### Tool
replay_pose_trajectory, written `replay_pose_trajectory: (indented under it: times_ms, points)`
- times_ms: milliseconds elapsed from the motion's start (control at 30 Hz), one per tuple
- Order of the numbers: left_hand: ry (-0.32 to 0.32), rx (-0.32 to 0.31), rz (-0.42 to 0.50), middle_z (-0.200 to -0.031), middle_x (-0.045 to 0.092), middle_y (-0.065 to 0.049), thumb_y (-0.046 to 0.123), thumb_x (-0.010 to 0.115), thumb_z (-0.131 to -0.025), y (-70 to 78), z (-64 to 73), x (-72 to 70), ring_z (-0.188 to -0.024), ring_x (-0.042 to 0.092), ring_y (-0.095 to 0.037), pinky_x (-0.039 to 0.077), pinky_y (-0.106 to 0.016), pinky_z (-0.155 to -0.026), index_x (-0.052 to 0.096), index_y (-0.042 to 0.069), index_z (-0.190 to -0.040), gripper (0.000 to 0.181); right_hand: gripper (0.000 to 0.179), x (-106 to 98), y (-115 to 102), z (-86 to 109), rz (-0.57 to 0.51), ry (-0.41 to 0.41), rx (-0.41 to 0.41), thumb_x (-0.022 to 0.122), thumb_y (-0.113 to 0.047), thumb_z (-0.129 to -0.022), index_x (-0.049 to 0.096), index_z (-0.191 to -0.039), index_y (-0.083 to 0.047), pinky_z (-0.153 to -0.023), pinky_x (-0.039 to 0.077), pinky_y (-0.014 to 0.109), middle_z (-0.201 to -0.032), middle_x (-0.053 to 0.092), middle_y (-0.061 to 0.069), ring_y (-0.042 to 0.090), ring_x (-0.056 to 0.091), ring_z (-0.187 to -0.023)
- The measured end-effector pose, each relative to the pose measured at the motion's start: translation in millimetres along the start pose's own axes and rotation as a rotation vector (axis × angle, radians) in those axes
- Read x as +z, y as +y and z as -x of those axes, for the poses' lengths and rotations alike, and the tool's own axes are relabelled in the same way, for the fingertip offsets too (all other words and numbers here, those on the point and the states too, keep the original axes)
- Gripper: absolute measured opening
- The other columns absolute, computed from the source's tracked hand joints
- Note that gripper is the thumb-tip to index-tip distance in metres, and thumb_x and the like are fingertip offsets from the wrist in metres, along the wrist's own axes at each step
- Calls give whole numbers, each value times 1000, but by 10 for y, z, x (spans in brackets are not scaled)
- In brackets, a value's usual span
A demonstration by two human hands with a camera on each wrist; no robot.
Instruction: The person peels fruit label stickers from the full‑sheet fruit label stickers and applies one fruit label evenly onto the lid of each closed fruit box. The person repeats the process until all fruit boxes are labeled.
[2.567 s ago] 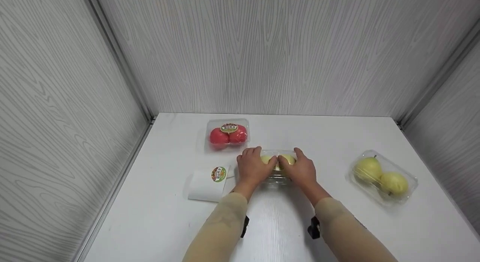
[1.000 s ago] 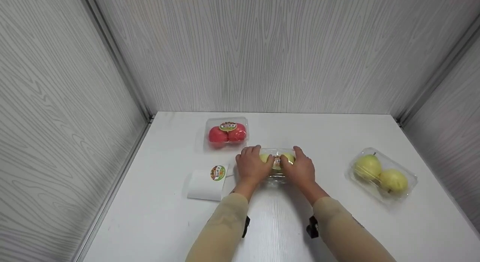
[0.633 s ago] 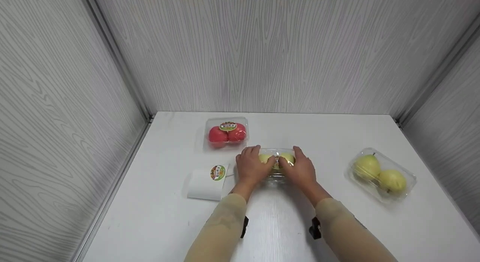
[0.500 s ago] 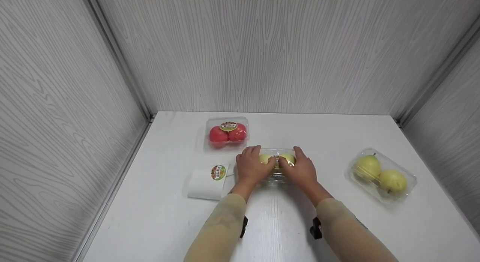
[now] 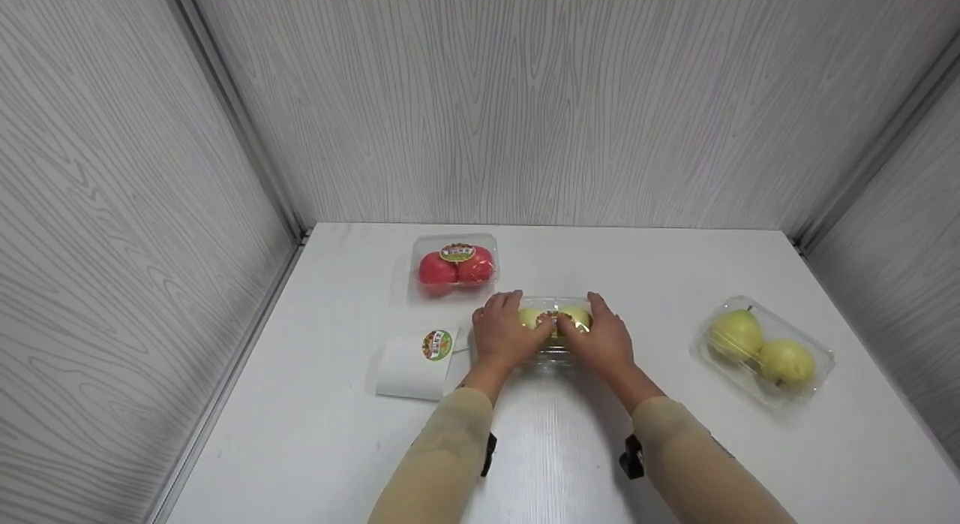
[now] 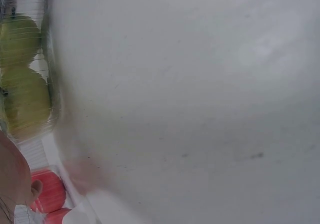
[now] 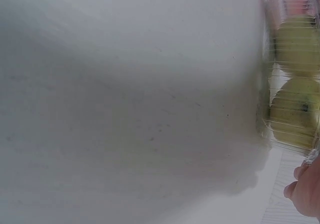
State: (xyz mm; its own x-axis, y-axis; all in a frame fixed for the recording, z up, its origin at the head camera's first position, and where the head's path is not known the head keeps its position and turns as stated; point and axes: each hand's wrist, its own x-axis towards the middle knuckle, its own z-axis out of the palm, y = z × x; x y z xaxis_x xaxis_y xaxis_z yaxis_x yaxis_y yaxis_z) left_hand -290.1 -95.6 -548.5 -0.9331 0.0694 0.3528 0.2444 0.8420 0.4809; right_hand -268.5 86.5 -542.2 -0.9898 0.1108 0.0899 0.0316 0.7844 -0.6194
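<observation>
A clear plastic box point(image 5: 553, 354) with two yellow-green pears inside lies on the white table in the head view. My left hand point(image 5: 504, 335) grips its left side, fingers over the edge and thumb on the lid. On the opposite side my right hand point(image 5: 607, 344) holds it the same way. Both thumbs press at an oval fruit label point(image 5: 555, 319) on the lid, covering parts of it. In the left wrist view a pear point(image 6: 26, 101) shows through the ribbed wall; the right wrist view has a pear point(image 7: 297, 46) behind plastic too.
Behind to the left stands a clear box of red fruit point(image 5: 457, 270) with a label. A white sheet point(image 5: 411, 374) bearing an oval sticker point(image 5: 436, 345) lies left of my left forearm. Farther right is another box of pears point(image 5: 784, 361), unlabelled on top. Grey wood-grain walls point(image 5: 525, 111) enclose the table.
The thumbs have shifted slightly over the label, and after drawing apart they are closer together again. Both hands stay on the box, which has not moved on the table.
</observation>
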Motion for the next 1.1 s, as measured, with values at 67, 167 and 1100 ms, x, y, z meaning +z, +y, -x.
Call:
replay_pose_trajectory:
  times_ms: [67, 167, 1100]
  points:
    - [14, 7, 4, -135, 69, -11, 54, 69, -86, -4, 0, 11, -130, 61, -26, 46, -51, -106, 68, 6, -138, 70, 85, 0, 3, 5, -4, 2, -4, 61, -53, -99, 37, -161, 1, -124, 29, 58, -155, 51, 27, 49, 52, -139]
    - [31, 13, 5, -133, 70, -11, 52, 69, -86, -14, 2, 28, -128, 62, -26, 47, -50, -104, 69, 6, -137, 68, 85, 2, 4, 11, -8, 3, -10, 61, -52, -99, 37, -161, 1, -123, 30, 58, -155, 52, 27, 49, 52, -139]
    - [37, 25, 36, -133, 70, -13, 48, 69, -92, -33, 10, 26, -129, 62, -28, 47, -51, -105, 68, 6, -137, 62, 79, -19, 8, 14, -5, -25, 27, 52, -46, -102, 32, -164, -2, -125, 26, 56, -162, 45, 23, 46, 43, -148]
